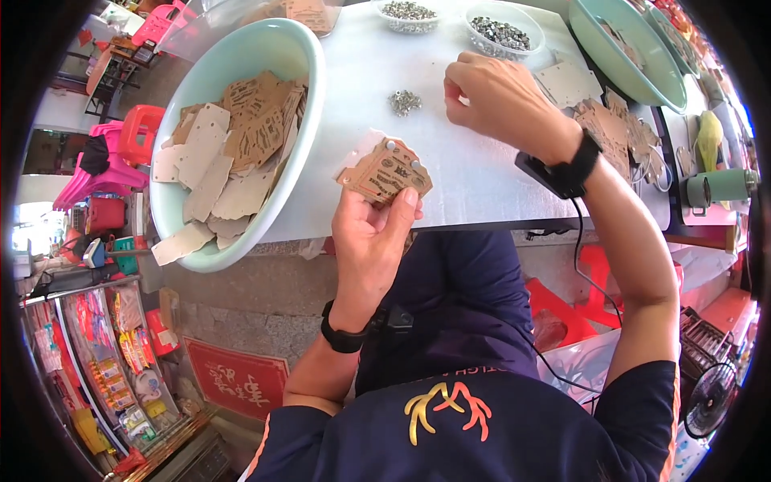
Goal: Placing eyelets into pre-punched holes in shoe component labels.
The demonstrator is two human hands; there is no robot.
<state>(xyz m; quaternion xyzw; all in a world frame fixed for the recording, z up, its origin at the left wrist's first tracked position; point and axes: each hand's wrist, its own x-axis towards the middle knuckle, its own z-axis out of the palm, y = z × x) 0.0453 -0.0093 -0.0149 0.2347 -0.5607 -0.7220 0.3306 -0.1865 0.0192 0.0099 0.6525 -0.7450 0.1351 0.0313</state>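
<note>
My left hand [369, 245] grips a small brown printed cardboard card [385, 173] by its lower edge, thumb on the front. Silvery round studs sit near the card's upper and right edges, and a clear, film-like piece shows at its upper left. Over the table, my right hand [502, 100] has its fingers curled together; whatever they pinch, if anything, is hidden. Just left of it lies a little heap of silvery metal fasteners [405, 102]. Beyond are two clear round tubs of metal pieces, one at the back [408, 11] and one further right [503, 36].
A pale green basin [315, 88] heaped with cardboard cards [217, 161] stands on the left. More cards [606, 132] lie beside my right forearm on the white table [466, 193]. Another green basin [642, 87] and a green cup [727, 186] are at the right.
</note>
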